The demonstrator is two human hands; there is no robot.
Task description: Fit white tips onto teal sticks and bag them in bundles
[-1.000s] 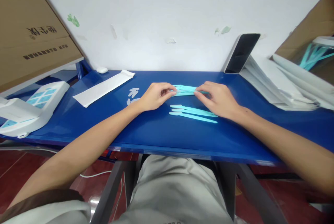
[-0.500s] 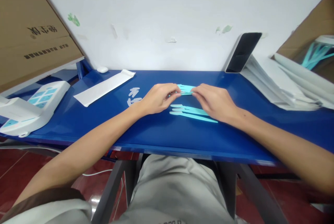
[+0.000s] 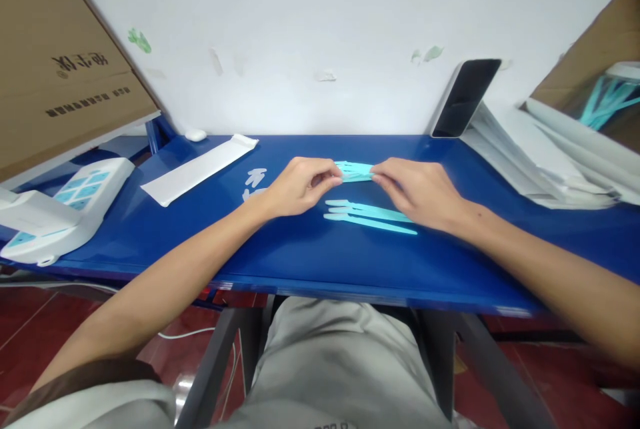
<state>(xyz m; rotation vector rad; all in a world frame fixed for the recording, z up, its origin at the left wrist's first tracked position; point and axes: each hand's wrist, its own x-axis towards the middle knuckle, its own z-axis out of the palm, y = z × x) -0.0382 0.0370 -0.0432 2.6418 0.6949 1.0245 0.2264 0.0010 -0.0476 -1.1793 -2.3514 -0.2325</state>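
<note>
Between my hands, at the centre of the blue table, is a group of turquoise sticks [image 3: 356, 171]. The fingers of my left hand [image 3: 303, 187] pinch its left end. My right hand [image 3: 420, 190] has its thumb and fingertips closed on the right end. Nearer to me lie several more turquoise sticks [image 3: 373, 223] with pale, narrow tips pointing left, partly under my right hand. Small whitish pieces [image 3: 256, 177] rest left of my left hand, some of them behind my wrist.
A long white tray [image 3: 200, 169] and a white power strip [image 3: 95, 195] are on the left, near a cardboard box [image 3: 65, 49]. A phone [image 3: 466, 99] leans against the wall beside stacked white packets [image 3: 530, 155]. A container of turquoise sticks [image 3: 607, 99] stands far right.
My hands have spread slightly apart, the left one moving a little left, so more of the held turquoise sticks shows between them.
</note>
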